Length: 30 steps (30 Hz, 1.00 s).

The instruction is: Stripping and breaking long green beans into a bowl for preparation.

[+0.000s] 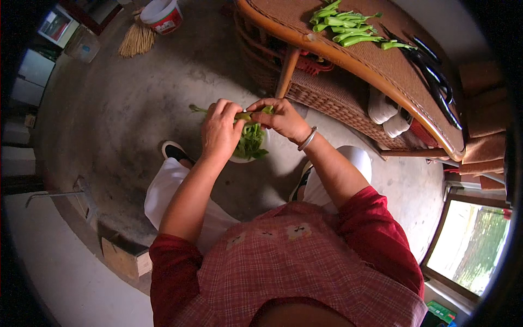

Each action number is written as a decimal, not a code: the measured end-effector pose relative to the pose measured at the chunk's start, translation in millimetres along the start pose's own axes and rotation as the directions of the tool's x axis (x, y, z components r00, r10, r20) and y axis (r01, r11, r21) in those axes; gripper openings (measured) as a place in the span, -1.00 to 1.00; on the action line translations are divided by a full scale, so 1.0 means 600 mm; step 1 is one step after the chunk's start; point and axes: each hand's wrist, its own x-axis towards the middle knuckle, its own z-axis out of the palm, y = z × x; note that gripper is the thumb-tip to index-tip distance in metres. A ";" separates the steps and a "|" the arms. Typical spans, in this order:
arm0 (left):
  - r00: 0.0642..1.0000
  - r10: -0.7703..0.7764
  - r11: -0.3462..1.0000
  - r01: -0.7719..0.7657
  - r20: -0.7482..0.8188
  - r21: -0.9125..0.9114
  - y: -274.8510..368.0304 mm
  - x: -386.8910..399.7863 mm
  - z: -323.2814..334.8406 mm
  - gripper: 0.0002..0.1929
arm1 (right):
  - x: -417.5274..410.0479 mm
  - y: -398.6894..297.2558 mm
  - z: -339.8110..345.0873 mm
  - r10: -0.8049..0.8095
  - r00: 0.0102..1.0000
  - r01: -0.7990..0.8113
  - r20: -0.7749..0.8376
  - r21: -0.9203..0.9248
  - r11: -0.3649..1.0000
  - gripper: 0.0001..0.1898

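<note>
Both hands meet over a white container [267, 143] on the floor between my feet. My left hand [220, 130] grips a green vegetable stalk [244, 116], and a thin leafy end sticks out past its far side. The fingers of my right hand [282, 116] pinch the same stalk from the other side, with a bit of leaf above them. Torn green leaves [250, 143] fill the container beneath. A metal bracelet [307, 139] circles my right wrist. Fingers hide much of the stalk.
A rattan table [282, 26] stands ahead to the right, bearing cut green stalks [351, 28] and long, dark, glossy eggplants [437, 88]. Pale shoes [382, 107] and a red basket [312, 64] sit below. A straw broom [138, 40], bucket [163, 18] and wooden box [124, 255] stand on the floor.
</note>
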 end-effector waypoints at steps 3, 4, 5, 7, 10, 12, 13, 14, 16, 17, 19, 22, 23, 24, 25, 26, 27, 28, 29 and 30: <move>0.983 -0.181 0.975 0.177 -0.015 -0.138 0.003 0.003 -0.002 -0.72 | 0.002 0.015 0.001 -0.133 0.989 0.127 -0.066 -0.091 0.988 -0.83; 0.959 -0.281 0.935 0.282 0.035 -0.216 -0.012 -0.003 0.008 -0.77 | 0.004 0.017 0.003 -0.162 0.979 0.153 -0.122 -0.082 0.985 -0.83; 0.959 -0.283 0.935 0.283 0.034 -0.215 -0.017 -0.004 0.010 -0.77 | 0.005 0.017 0.005 -0.190 0.966 0.179 -0.178 -0.075 0.981 -0.84; 0.887 -0.398 0.821 0.458 0.232 -0.341 -0.022 -0.004 0.012 -0.78 | 0.003 0.015 0.006 -0.188 0.957 0.163 -0.220 -0.128 0.978 -0.84; 0.768 -0.436 0.526 0.640 0.468 -0.560 -0.008 -0.003 0.007 -0.75 | 0.000 0.023 0.013 -0.279 0.929 0.205 -0.244 -0.288 0.935 -0.85; 0.730 -0.446 0.445 0.683 0.517 -0.580 -0.007 -0.004 0.008 -0.74 | -0.003 0.025 0.020 -0.364 0.906 0.261 -0.215 -0.391 0.883 -0.85; 0.692 -0.448 0.362 0.719 0.566 -0.593 -0.008 -0.004 0.007 -0.73 | -0.006 0.020 0.024 -0.386 0.900 0.272 -0.202 -0.431 0.860 -0.85; 0.691 -0.452 0.361 0.720 0.565 -0.593 -0.009 -0.006 0.006 -0.73 | -0.007 0.017 0.027 -0.408 0.893 0.283 -0.188 -0.470 0.836 -0.85; 0.704 -0.419 0.277 0.700 0.573 -0.658 -0.011 -0.007 0.005 -0.77 | -0.010 0.017 0.027 -0.367 0.911 0.252 -0.190 -0.450 0.857 -0.86; 0.704 -0.419 0.277 0.701 0.574 -0.657 -0.011 -0.006 0.004 -0.77 | -0.010 0.017 0.027 -0.326 0.926 0.220 -0.190 -0.430 0.876 -0.87; 0.721 -0.416 0.269 0.680 0.554 -0.682 -0.007 -0.005 0.001 -0.81 | -0.011 0.020 0.028 -0.323 0.928 0.216 -0.187 -0.439 0.872 -0.86; 0.748 -0.408 0.376 0.661 0.524 -0.650 -0.016 -0.008 0.012 -0.87 | -0.003 0.037 0.034 -0.399 0.894 0.278 -0.205 -0.444 0.852 -0.86; 0.747 -0.408 0.376 0.661 0.524 -0.650 -0.018 -0.009 0.014 -0.87 | -0.001 0.041 0.035 -0.472 0.852 0.343 -0.226 -0.441 0.830 -0.84; 0.761 -0.398 0.431 0.648 0.512 -0.629 -0.020 -0.010 0.014 -0.88 | -0.001 0.041 0.037 -0.471 0.853 0.343 -0.225 -0.439 0.830 -0.84; 0.775 -0.387 0.485 0.632 0.499 -0.605 -0.021 -0.011 0.015 -0.89 | -0.002 0.038 0.038 -0.474 0.851 0.348 -0.224 -0.434 0.831 -0.85; 0.774 -0.389 0.484 0.633 0.499 -0.604 -0.021 -0.010 0.014 -0.89 | -0.002 0.038 0.039 -0.477 0.850 0.354 -0.224 -0.428 0.832 -0.86; 0.773 -0.397 0.467 0.634 0.494 -0.616 -0.019 -0.009 0.015 -0.89 | 0.000 0.040 0.040 -0.477 0.850 0.353 -0.225 -0.428 0.832 -0.86; 0.772 -0.406 0.450 0.635 0.490 -0.628 -0.018 -0.007 0.015 -0.89 | 0.005 0.045 0.040 -0.368 0.886 0.323 -0.281 -0.193 0.926 -0.87; 0.772 -0.405 0.450 0.635 0.491 -0.628 -0.017 -0.006 0.013 -0.89 | 0.008 0.048 0.040 -0.248 0.919 0.277 -0.306 0.055 0.959 -0.88; 0.761 -0.398 0.366 0.643 0.512 -0.672 -0.017 -0.005 0.009 -0.90 | 0.007 0.040 0.039 -0.247 0.920 0.277 -0.305 0.056 0.959 -0.88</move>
